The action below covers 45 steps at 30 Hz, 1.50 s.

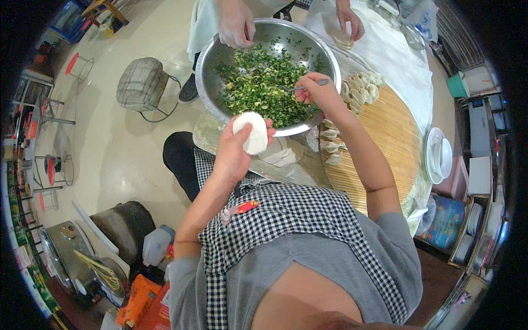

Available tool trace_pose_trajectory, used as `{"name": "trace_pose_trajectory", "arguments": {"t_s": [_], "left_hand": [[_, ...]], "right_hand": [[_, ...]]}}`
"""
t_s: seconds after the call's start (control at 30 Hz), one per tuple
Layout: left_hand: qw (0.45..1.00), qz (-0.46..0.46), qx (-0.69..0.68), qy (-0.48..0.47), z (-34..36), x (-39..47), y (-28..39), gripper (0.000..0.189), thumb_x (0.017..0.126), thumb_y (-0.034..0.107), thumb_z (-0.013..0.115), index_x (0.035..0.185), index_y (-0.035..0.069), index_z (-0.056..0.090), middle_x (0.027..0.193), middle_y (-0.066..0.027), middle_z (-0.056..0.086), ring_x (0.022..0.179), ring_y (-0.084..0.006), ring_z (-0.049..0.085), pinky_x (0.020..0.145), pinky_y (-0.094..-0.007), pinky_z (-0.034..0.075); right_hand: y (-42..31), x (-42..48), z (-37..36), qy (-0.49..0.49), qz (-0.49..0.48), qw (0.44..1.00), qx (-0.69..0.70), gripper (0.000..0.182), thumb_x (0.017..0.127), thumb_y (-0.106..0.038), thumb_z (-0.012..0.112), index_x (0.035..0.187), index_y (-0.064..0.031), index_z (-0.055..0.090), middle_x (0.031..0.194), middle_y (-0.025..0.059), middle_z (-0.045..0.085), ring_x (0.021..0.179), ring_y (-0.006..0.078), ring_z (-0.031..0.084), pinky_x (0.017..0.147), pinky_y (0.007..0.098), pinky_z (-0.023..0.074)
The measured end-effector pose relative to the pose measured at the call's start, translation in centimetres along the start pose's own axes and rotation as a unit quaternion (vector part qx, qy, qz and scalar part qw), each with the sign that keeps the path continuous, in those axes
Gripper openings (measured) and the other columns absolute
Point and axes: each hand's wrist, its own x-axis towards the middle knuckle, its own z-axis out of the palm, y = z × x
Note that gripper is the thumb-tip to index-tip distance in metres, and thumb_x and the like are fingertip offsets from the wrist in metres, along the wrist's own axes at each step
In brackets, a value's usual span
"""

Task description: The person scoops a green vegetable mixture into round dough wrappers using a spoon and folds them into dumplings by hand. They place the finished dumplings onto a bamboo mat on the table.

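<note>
A round dough wrapper (256, 138) lies across the fingers of my left hand (232, 150), with the thumb pressed on it, at the near rim of a large stainless steel bowl (210, 93). Chopped green filling (264, 82) with pale yellow bits fills the bowl's bottom. My right hand (319, 93) grips a metal spoon (303, 87) over the right side of the bowl, its tip at the filling. More dough wrappers (284, 154) lie overlapped on the board below the bowl. Folded dumplings (361, 91) sit in rows on a round slatted bamboo mat (387, 132) to the right.
Across the bowl, another person's hand (237, 24) hangs over the far rim; their other hand (350, 24) touches a stack of wrappers (341, 39) on white cloth. White plates (438, 154) stand at the table's right edge. A cushioned stool (142, 84) is on the floor at left.
</note>
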Motion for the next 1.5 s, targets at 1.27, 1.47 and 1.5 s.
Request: {"name": "trace_pose_trajectory", "arguments": {"t_s": [1.27,1.47,1.5], "left_hand": [[0.987,0.044,-0.154,-0.004,2.9,7.7,-0.1,0.031,0.1,0.026,0.034,0.103,-0.002,0.048,0.099,-0.0148,0.055,0.1,-0.0305,0.056,0.09,-0.0412,0.047],[0.979,0.089,-0.181,0.035,0.9,8.0,0.6,0.02,0.096,0.016,0.039,0.104,-0.001,0.048,0.102,-0.0152,0.055,0.094,-0.0276,0.059,0.086,-0.0389,0.049],[0.98,0.087,-0.179,0.03,0.6,8.0,0.8,0.019,0.096,0.015,0.04,0.105,-0.001,0.047,0.103,-0.0156,0.055,0.095,-0.0284,0.059,0.086,-0.0394,0.049]], "right_hand": [[-0.9,-3.1,2.8,-0.012,-0.115,0.989,0.092,0.009,0.088,-0.011,0.055,0.084,-0.0031,0.055,0.072,0.0049,0.059,0.063,0.0098,0.053,0.057,0.0238,0.0425],[-1.8,-4.0,3.2,0.035,-0.187,0.978,0.084,0.012,0.088,-0.008,0.049,0.077,-0.0039,0.049,0.069,0.0032,0.052,0.066,0.0112,0.049,0.063,0.0252,0.0397],[-2.0,-4.1,2.7,0.048,-0.22,0.971,0.084,0.013,0.088,-0.007,0.047,0.076,-0.0038,0.048,0.07,0.0036,0.051,0.069,0.0121,0.049,0.064,0.026,0.0391]]}}
